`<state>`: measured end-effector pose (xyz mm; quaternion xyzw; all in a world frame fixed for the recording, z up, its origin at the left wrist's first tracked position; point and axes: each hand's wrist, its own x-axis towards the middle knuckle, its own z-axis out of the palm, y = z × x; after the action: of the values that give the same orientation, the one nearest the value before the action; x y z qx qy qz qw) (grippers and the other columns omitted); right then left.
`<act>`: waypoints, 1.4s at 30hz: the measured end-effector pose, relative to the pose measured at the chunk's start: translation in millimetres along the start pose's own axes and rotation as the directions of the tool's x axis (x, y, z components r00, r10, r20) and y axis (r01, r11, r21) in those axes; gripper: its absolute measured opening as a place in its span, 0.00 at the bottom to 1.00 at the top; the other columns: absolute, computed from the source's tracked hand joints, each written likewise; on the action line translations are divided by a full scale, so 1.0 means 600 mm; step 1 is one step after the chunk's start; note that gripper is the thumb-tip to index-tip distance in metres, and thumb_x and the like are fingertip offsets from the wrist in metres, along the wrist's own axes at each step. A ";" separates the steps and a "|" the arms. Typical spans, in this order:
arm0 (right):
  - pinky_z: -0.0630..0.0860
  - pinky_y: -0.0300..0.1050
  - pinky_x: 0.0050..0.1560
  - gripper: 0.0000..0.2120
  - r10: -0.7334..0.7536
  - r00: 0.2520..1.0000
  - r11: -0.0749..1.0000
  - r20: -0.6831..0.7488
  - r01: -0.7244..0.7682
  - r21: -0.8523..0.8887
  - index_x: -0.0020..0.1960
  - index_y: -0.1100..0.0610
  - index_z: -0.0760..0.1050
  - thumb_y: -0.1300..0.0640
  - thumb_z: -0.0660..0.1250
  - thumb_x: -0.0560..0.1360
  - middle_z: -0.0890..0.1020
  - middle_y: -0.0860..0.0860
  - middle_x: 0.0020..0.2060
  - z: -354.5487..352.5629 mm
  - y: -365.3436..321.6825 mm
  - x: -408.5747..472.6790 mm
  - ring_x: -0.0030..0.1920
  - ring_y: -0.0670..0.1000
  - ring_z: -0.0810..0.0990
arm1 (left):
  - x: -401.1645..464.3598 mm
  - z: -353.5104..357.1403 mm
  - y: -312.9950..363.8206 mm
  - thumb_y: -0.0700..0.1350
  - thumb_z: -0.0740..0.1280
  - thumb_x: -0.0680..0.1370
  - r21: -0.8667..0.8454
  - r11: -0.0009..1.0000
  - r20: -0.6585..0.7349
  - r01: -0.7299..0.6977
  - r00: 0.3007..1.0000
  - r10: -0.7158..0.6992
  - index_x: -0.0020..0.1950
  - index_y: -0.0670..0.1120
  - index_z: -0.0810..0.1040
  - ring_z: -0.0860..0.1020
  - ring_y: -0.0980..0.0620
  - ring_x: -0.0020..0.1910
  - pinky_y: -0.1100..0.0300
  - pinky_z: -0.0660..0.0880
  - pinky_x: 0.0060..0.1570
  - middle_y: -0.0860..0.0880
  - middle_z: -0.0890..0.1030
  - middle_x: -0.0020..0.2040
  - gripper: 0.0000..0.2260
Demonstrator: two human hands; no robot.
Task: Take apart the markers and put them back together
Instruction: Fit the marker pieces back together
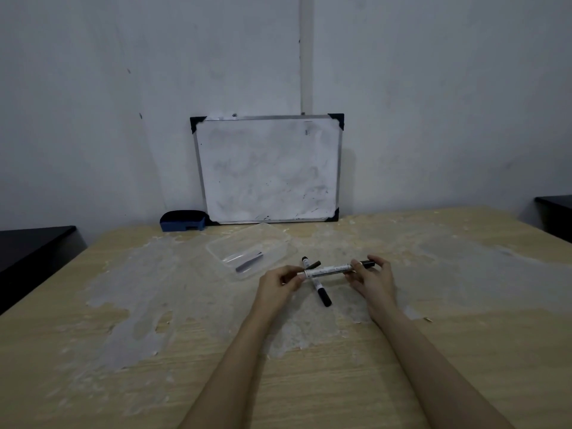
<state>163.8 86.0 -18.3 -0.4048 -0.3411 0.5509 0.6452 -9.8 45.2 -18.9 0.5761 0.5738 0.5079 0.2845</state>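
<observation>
Marker (pixel 328 270) pinched at both ends, left hand (pixel 280 284) & right hand (pixel 373 278); pull cap straight, no twisting, clear of 2nd marker (pixel 318 287).

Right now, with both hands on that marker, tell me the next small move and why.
Probably pull the black cap straight off to the right. The right hand pinches that capped end while the left hand grips the other end of the held marker, which sits level above a second marker on the table. The cap looks still seated.
</observation>
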 end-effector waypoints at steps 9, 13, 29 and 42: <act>0.81 0.38 0.31 0.20 0.087 0.996 0.996 0.030 -0.088 0.026 0.56 0.59 0.59 0.69 0.67 0.72 0.72 0.63 0.51 0.003 -0.007 -0.005 0.40 0.53 0.78 | 0.005 0.025 0.000 0.33 0.67 0.73 -0.165 0.985 -0.068 0.051 0.996 -0.063 0.56 0.34 0.79 0.79 0.63 0.32 0.75 0.76 0.33 0.44 0.81 0.45 0.12; 0.82 0.38 0.30 0.20 0.100 0.994 0.995 0.052 -0.102 0.022 0.55 0.59 0.57 0.70 0.66 0.73 0.71 0.62 0.50 0.001 -0.008 -0.005 0.39 0.55 0.78 | 0.004 0.029 0.000 0.32 0.65 0.74 -0.109 0.994 -0.083 0.031 0.996 -0.040 0.55 0.35 0.79 0.78 0.58 0.33 0.74 0.76 0.36 0.44 0.82 0.41 0.10; 0.82 0.39 0.31 0.20 0.166 0.979 0.986 0.119 -0.169 0.015 0.54 0.57 0.55 0.69 0.65 0.74 0.74 0.59 0.40 -0.006 -0.014 -0.007 0.23 0.47 0.82 | 0.000 0.041 0.004 0.29 0.61 0.75 -0.147 0.988 -0.053 0.047 0.997 -0.056 0.51 0.32 0.80 0.72 0.65 0.21 0.76 0.71 0.29 0.49 0.75 0.30 0.09; 0.71 0.23 0.31 0.16 -0.448 0.893 0.827 -0.054 0.390 -0.404 0.43 0.58 0.64 0.67 0.71 0.69 0.75 0.50 0.36 0.021 -0.005 -0.025 0.36 0.42 0.76 | -0.023 0.058 0.028 0.53 0.65 0.74 0.393 0.918 -0.090 0.046 0.996 -0.012 0.67 0.42 0.66 0.75 0.45 0.57 0.53 0.75 0.55 0.43 0.75 0.59 0.25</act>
<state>151.9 72.9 -9.8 -0.4771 -0.4743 0.2870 0.6819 30.7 38.2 -18.4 0.5906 0.6845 0.4019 0.1452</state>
